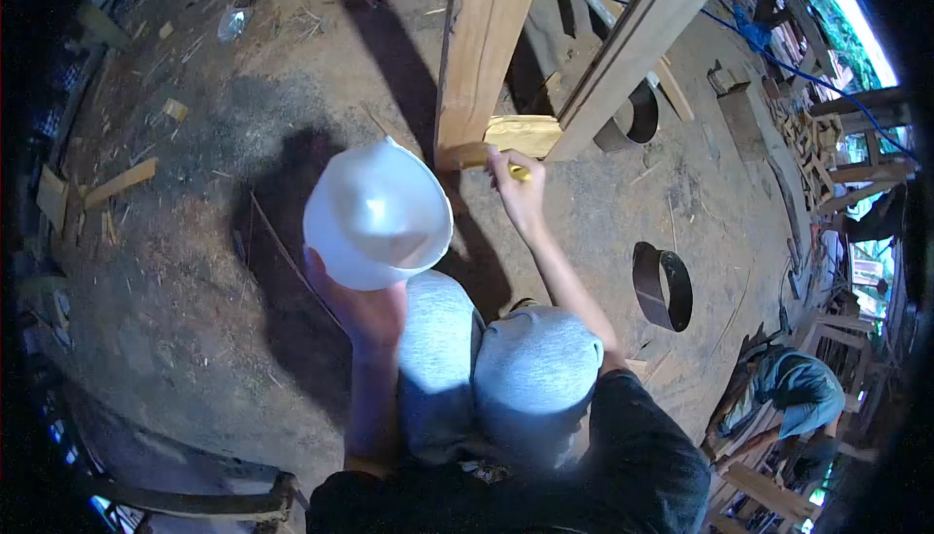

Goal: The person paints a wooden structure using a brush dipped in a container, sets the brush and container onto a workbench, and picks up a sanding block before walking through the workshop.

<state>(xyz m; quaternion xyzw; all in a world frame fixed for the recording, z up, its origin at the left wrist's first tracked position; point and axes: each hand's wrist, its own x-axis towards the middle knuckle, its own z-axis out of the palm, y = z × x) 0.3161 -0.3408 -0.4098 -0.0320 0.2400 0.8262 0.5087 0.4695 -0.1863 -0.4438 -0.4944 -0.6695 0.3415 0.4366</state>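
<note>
A white bowl-like container (377, 208) rests in my left hand (365, 305), whose fingers wrap round its lower left side. My right hand (516, 182) is closed on a brush with a yellow handle (521, 173). The brush head touches the foot of an upright wooden post (486, 48), beside a short yellowish crosspiece (523, 135) that joins it to a second slanted post (647, 43). What lies inside the container is hard to make out.
Two dark metal rings, one near the posts (630, 121) and one farther right (664, 287), lie on the dirt floor. A blue cable (808, 75) crosses the upper right. A bent-over person (793, 393) is at lower right, near wood pieces.
</note>
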